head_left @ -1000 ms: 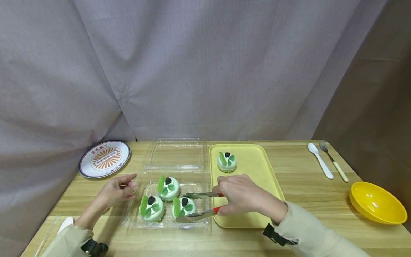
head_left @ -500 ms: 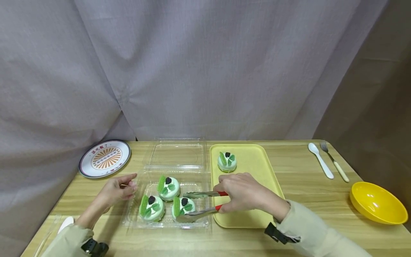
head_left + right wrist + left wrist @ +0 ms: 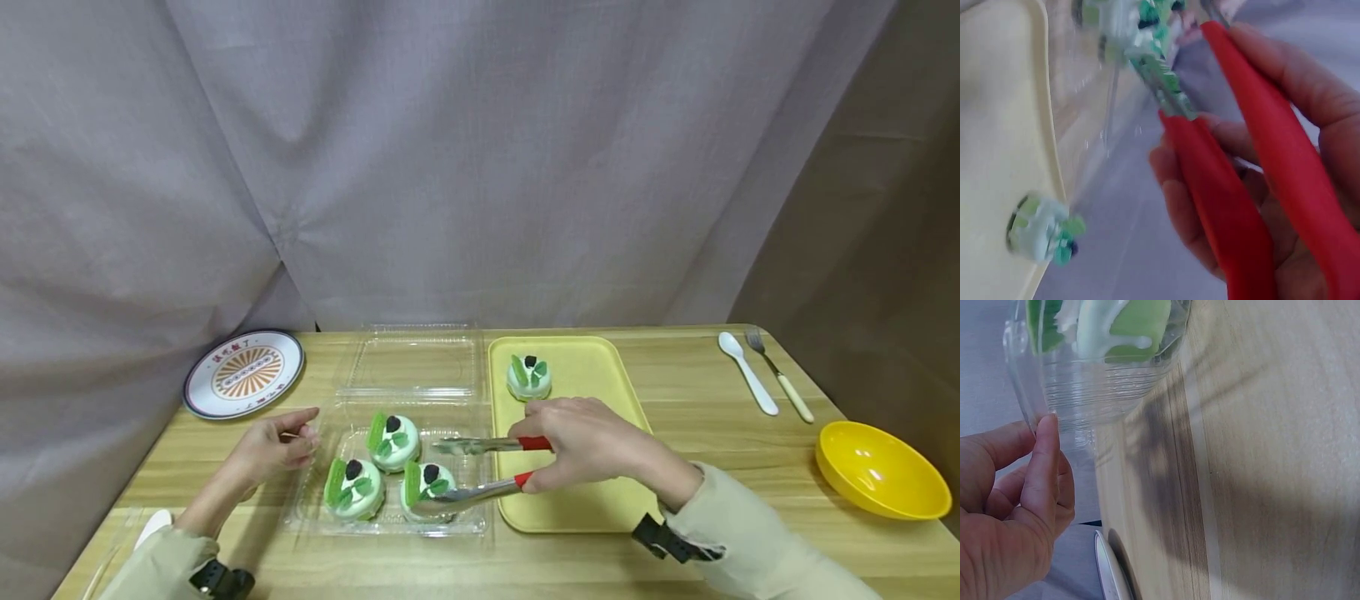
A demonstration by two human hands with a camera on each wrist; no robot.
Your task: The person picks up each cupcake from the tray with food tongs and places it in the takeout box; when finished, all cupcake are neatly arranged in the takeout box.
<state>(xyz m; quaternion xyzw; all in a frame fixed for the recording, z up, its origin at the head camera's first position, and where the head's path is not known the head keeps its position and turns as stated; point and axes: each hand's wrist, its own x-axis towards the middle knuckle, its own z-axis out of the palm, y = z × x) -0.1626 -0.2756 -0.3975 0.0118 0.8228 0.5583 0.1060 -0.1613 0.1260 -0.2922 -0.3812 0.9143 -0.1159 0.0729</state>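
Note:
My left hand (image 3: pixel 273 450) pinches the left rim of a clear plastic clamshell box (image 3: pixel 1085 394) between thumb and fingers. In the box sit three pale green cakes, each topped with a dark berry, leaves and a green slice: a back cake (image 3: pixel 403 450), a front left cake (image 3: pixel 365 498) and a front right cake (image 3: pixel 444 477). My right hand (image 3: pixel 581 437) grips metal tongs with red handles (image 3: pixel 1210 181), their arms spread apart. One tong arm lies behind the front right cake, and the other overlaps its front. A similar cake (image 3: pixel 519 385) stands on a yellow tray (image 3: pixel 592 367).
The box's lid (image 3: pixel 416 364) lies folded back behind it. A patterned plate (image 3: pixel 198 392) is at the back left, and a white utensil (image 3: pixel 153 525) at the front left. A white spoon (image 3: pixel 750 379), a fork (image 3: pixel 783 387) and a yellow bowl (image 3: pixel 877 475) stand at the right.
My right hand has drawn to the right with the tongs, whose arms have shifted slightly right relative to the front right cake. The cakes and my left hand stay in place.

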